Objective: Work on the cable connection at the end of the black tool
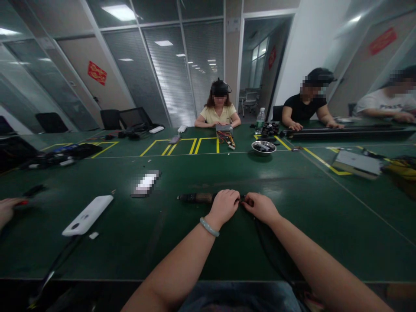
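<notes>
A slim, dark electric screwdriver [203, 198] lies crosswise on the green table in front of me, its metal tip pointing left. My left hand [227, 203] is closed over its rear end, with a pale green bangle [209, 227] on the wrist. Right beside it, my right hand [260, 206] is closed, its fingertips pinched at the tail where the cord joins. The black cord [262, 238] runs from there under my right forearm towards the table's near edge. What lies between my fingertips is mostly hidden.
Left of my hands are a phone [146, 183] and a white elongated device [89, 215] with a cable. Another person's hand [8, 210] shows at the left edge. Further off stand a metal bowl [264, 147], a bottle [260, 121] and a silver box [357, 164]. Several people sit around the table.
</notes>
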A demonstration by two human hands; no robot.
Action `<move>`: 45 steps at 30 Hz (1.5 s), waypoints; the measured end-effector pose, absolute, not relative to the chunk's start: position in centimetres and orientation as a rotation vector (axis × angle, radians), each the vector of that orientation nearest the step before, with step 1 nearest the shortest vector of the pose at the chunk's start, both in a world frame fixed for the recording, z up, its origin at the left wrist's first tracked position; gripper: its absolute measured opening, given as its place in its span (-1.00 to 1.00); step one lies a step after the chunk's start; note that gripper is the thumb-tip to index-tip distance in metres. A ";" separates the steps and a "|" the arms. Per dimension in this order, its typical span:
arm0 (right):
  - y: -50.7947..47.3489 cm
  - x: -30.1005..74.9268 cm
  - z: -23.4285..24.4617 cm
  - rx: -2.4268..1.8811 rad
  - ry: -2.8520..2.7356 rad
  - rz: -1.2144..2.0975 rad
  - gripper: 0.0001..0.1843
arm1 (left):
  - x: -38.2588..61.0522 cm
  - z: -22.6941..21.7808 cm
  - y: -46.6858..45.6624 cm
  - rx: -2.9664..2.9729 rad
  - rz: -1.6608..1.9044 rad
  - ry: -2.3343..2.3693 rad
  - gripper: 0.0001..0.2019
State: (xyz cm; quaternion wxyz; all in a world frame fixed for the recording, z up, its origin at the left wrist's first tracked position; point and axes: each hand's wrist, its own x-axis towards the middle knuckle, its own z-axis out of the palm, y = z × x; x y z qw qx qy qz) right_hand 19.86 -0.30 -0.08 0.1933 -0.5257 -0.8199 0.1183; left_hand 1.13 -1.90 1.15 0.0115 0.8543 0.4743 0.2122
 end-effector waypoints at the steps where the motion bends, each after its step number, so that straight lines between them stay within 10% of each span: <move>1: -0.3 19.8 -0.1 -1.474 -2.306 0.323 -0.87 | 1.1 1.1 -2.0 2.664 0.673 1.473 -0.93; 45: 0.3 19.7 0.0 -1.433 -2.394 0.071 -0.89 | 1.4 2.3 -2.7 2.665 0.885 1.403 -0.80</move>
